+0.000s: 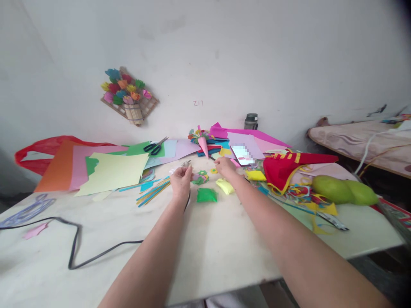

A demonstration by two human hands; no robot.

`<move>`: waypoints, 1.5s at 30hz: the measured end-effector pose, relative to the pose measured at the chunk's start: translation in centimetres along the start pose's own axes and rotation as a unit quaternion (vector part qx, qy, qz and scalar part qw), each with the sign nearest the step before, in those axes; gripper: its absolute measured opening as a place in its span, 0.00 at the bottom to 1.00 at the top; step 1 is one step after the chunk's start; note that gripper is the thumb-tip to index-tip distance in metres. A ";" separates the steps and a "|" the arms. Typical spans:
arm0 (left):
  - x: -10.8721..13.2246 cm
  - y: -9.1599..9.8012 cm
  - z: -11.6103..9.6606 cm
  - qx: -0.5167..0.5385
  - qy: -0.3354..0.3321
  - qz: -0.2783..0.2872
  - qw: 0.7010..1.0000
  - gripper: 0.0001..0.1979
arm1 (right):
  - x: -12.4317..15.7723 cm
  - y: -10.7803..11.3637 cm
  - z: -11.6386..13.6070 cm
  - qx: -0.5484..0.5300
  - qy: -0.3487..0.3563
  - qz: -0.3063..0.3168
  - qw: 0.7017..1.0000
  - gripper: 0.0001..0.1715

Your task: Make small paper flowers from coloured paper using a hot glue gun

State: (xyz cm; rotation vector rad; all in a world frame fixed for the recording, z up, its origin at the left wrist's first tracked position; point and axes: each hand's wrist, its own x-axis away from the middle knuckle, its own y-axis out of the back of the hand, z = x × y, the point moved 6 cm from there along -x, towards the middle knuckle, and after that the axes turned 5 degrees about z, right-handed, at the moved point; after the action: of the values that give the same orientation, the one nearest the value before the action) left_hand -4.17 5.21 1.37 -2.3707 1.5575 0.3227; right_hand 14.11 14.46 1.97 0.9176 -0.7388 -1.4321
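My left hand (180, 182) is closed in a pinch above the table, beside a bundle of blue and yellow paper strips (153, 192). Something small and greyish shows at its fingertips, too small to name. My right hand (225, 167) also has its fingers drawn together, close to a small yellow paper flower (213, 170); whatever they hold is hidden. Between the hands lie green and pink paper flowers (201, 177). Nearer to me are a green packet (206, 195) and a pale yellow packet (225, 186). A pink paper cone with flowers (203, 145) lies behind.
Coloured paper sheets (112, 173) and black scissors (156, 146) cover the back left. A phone (242, 155), red cloth (282, 173), green fruits (334, 190) and a cutter knife (332, 221) lie to the right. A black cable (96, 258) crosses the front left. A dark bottle (251, 121) stands behind.
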 end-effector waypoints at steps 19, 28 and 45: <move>2.1 -2.5 -3.6 -0.566 -0.215 0.068 0.793 0.06 | 1.0 -1.0 5.1 0.157 0.125 0.103 0.974 0.12; 1.7 -2.8 -2.1 -0.605 -0.199 0.117 0.762 0.06 | 0.7 -1.0 5.9 0.164 0.095 0.114 0.975 0.12; 1.5 -2.2 -3.1 -0.607 -0.194 0.081 0.766 0.09 | -3.2 -0.2 0.9 0.125 0.009 0.075 0.989 0.15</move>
State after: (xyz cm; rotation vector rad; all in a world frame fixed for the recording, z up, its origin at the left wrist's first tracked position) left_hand -1.47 3.62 3.99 -2.5464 1.5052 2.2853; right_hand 13.12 17.53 2.63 1.0417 -0.9684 -1.2152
